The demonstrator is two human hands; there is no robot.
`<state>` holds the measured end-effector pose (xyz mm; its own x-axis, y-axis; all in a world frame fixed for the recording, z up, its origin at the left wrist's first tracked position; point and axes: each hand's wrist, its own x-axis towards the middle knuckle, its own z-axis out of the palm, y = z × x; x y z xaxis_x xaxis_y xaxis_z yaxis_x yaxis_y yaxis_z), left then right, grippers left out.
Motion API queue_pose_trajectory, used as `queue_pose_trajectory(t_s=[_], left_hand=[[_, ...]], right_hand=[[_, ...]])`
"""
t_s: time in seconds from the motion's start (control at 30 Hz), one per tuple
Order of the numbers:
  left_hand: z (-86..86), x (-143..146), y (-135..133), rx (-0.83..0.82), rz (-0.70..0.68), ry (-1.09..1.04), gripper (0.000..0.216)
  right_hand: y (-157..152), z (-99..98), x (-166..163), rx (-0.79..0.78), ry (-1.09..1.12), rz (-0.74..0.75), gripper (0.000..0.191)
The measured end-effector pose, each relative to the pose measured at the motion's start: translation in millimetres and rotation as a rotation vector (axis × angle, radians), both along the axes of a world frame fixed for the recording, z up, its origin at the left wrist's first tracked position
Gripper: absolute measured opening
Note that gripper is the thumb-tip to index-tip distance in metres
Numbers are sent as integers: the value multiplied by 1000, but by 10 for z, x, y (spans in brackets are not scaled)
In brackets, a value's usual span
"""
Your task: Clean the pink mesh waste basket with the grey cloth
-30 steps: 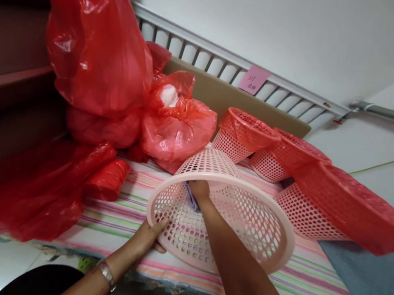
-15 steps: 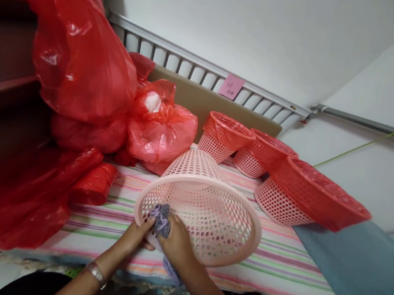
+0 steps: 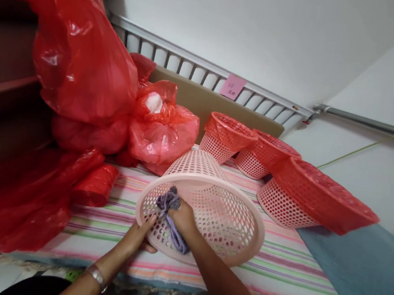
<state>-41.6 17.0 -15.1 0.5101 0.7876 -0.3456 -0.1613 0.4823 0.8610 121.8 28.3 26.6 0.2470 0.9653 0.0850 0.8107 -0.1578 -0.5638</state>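
The left hand (image 3: pixel 137 238) grips the rim of the pink basket (image 3: pixel 208 201) (lying on its side); the right hand (image 3: pixel 183 217), inside it, clutches a purple cloth (image 3: pixel 170 209).

A heap of red plastic bags (image 3: pixel 75 56) fills the upper left of the frame, with a smaller knotted red bag (image 3: pixel 165 131) beside it toward the centre and a roll of red plastic (image 3: pixel 96 184) lower down. They lie on a striped cloth (image 3: pixel 282 268). At centre right, three red-lined perforated baskets (image 3: pixel 254 147) stand in a row. Behind them runs a brown board (image 3: pixel 203 98) and a white railing (image 3: pixel 192 65) bearing a pink note (image 3: pixel 232 86). A blue cloth (image 3: pixel 364 278) covers the lower right.
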Motion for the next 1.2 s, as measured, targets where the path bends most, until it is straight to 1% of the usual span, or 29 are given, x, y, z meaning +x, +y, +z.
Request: queue_pose_trajectory(t_s=[0.17,0.27,0.37,0.43,0.5,0.57,0.7,0.77,0.83,0.9,0.97,1.03,1.1,1.17,1.2], left_hand=[[5,-1,-9,-4,-4,34,57],[17,-5,-21,17,-27,35,56],[37,-11,-25,37,-59,39,56],[46,-15,-23,40,-73,39,56],[47,-17,-19,45,-67,43,56],[45,-15,-12,43,-53,54,57],[39,-5,6,10,-47,63,59],[32,-4,9,-6,-37,63,59],[17,-9,4,-14,-22,70,59],[-3,-13,-8,3,-19,61,61],[-24,-12,-26,31,-30,39,65],[-37,-1,-42,65,-35,32,68],[-34,15,-53,85,-34,60,70],[-13,27,-59,98,-36,85,71],[5,29,-60,106,-43,90,70]], right_hand=[[456,-13,288,26,-10,-136,34],[706,-6,424,90,-35,-206,34],[862,-24,447,139,-37,-200,36],[888,-53,404,131,-22,-182,37],[842,-83,334,113,2,-170,38],[730,-102,241,105,27,-158,38],[360,-110,4,121,67,-101,29],[139,-102,-114,157,114,-39,27],[-82,-84,-208,183,175,57,28],[-282,-60,-272,192,227,159,30],[-437,-37,-306,203,280,218,35],[-523,-20,-309,199,341,224,35],[-520,-11,-274,157,394,208,30],[-424,-6,-190,130,410,155,25],[-343,-6,-131,138,389,94,24]])
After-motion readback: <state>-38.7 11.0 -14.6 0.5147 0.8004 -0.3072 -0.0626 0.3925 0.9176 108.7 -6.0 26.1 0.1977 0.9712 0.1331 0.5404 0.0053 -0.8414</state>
